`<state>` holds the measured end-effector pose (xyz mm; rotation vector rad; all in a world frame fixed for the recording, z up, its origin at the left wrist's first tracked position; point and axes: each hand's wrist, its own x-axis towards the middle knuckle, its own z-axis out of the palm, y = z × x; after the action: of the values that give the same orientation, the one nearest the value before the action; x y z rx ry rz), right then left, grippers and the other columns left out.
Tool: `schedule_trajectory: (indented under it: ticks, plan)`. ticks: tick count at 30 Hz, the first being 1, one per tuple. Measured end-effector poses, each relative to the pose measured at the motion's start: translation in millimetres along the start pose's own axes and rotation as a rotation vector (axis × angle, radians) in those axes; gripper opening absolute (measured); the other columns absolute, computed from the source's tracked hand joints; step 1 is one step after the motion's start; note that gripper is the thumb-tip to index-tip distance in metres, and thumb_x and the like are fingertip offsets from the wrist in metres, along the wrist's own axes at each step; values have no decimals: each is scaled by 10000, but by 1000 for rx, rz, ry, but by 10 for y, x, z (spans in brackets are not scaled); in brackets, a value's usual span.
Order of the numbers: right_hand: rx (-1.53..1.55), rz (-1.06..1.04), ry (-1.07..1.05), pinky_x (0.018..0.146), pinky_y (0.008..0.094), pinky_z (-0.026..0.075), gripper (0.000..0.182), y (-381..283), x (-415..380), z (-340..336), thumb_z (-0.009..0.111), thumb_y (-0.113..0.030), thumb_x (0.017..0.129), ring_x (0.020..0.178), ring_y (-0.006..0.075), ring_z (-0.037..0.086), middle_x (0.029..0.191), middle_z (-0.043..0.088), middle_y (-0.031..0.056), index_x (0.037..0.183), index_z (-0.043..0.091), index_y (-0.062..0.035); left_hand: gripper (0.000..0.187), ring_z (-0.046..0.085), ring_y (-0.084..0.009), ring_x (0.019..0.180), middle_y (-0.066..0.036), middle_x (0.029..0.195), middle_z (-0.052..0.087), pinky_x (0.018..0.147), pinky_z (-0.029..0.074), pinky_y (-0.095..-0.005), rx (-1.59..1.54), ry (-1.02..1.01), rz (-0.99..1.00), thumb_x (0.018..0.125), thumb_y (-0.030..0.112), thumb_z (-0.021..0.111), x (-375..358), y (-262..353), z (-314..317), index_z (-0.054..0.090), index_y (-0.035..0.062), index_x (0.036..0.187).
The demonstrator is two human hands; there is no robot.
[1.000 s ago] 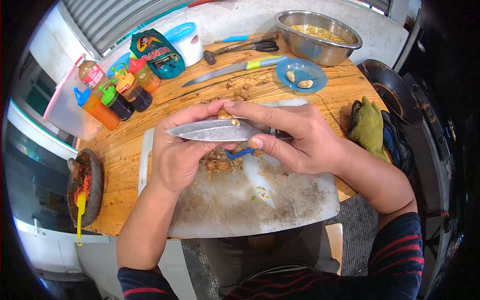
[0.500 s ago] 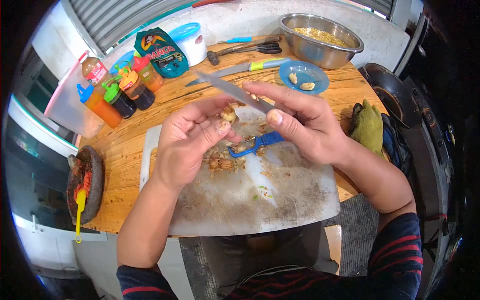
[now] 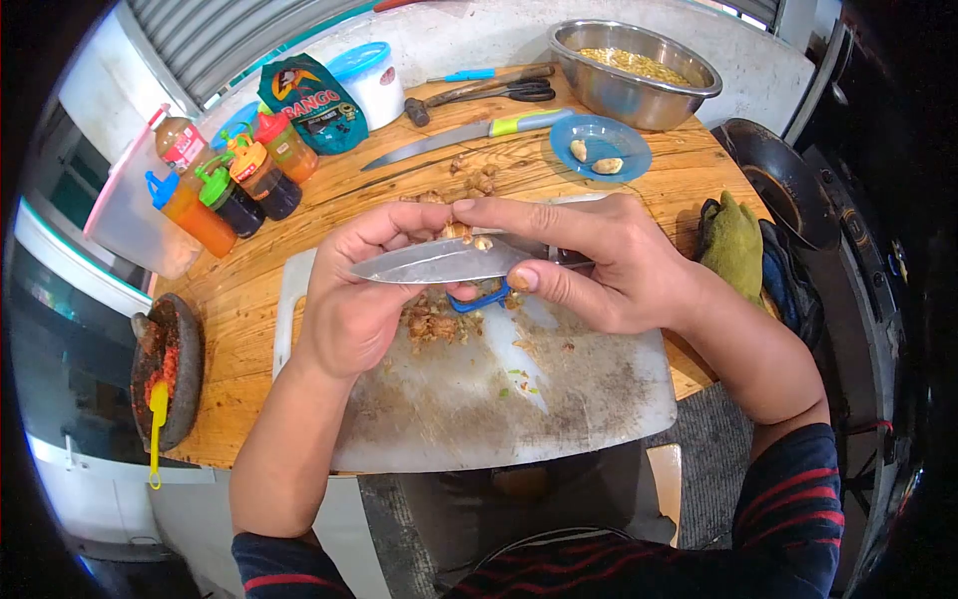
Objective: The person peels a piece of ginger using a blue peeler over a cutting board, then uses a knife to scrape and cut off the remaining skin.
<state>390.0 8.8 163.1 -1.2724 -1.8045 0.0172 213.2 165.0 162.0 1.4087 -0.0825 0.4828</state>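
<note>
A knife [image 3: 439,264] is held in my right hand [image 3: 599,255], its broad blade lying nearly level and pointing left. My left hand [image 3: 359,275] is closed around a small brown knobbly root piece [image 3: 456,231], mostly hidden behind the blade and fingers. Pale bits cling to the blade by my right fingertips. Below both hands lies a stained white cutting board [image 3: 479,399] with brown peelings [image 3: 431,324] and a blue peeler [image 3: 481,300], partly covered. More unpeeled root pieces [image 3: 481,182] rest beyond the hands.
Behind are a large knife [image 3: 429,146], a hammer [image 3: 417,112], a blue plate [image 3: 639,160] with two peeled pieces and a metal bowl [image 3: 639,100]. Sauce bottles [image 3: 235,205] and a stone mortar [image 3: 190,399] stand left; a green glove [image 3: 733,250] lies right.
The knife has swung down from a raised slant to nearly level, its blade now in front of my left fingers and the root piece. My hands have come closer together.
</note>
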Motion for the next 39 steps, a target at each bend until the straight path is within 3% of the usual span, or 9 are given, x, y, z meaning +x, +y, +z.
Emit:
schedule_trajectory:
  ticks: [14,16,25,29,31,32,34,35,39]
  plan:
    - [66,-5,6,682,375,551,456,-14,-10,39,628,-161,869,799,331,684,953,689,161,1315,540,-135,313,671,-275,922,-189,1084,639,785,568,-371,-131,5,-41,870,52,566,-14,22,-10,553,-63,1161]
    - [-72,-61,63,649,366,546,459,-18,-17,61,631,-157,866,746,311,682,893,689,153,1316,544,-142,311,670,-282,935,-194,1096,633,794,573,-379,-170,7,-53,869,41,556,-15,24,-20,551,-64,1162]
    - [-93,6,68,579,353,524,434,-40,-42,115,643,-146,850,639,290,652,765,664,145,1279,580,-122,284,673,-277,917,-203,1068,640,796,562,-360,-132,-8,-32,886,7,532,-16,12,-4,552,-63,1160]
    - [-57,-81,144,581,343,514,395,24,-41,158,625,-144,879,630,237,656,766,670,132,1267,583,-86,275,672,-232,862,-176,1038,650,774,546,-327,54,14,-24,892,24,567,-17,35,32,564,-52,1156]
    - [188,45,132,600,317,505,372,25,-56,175,599,-160,918,671,158,653,802,685,110,1269,568,-41,275,670,-218,846,-166,1026,654,768,543,-319,86,18,-24,890,33,581,-17,35,43,566,-50,1152]
    - [188,42,131,600,317,505,372,-20,-46,121,599,-160,918,671,158,653,802,685,110,1269,568,-41,274,667,-212,839,-159,1014,655,763,542,-317,71,30,-35,892,43,585,-11,33,40,563,-49,1149]
    - [403,347,-1,660,261,482,376,-144,-18,-30,562,-173,950,725,112,607,920,688,88,1299,544,-35,273,664,-206,831,-152,1003,657,758,541,-315,58,44,-45,893,52,588,3,37,29,559,-49,1145]
    - [444,315,63,662,243,467,397,-89,-24,15,568,-196,945,705,113,587,902,686,82,1308,537,-39,273,665,-208,846,-152,1002,658,758,541,-314,32,52,-62,888,58,597,8,39,23,554,-46,1138]
    - [105,170,-47,677,263,500,405,-72,-14,-38,588,-190,926,737,147,646,958,697,108,1299,546,-39,275,671,-221,872,-156,1014,658,769,540,-316,-18,19,-63,870,53,613,11,36,5,538,-36,1119]
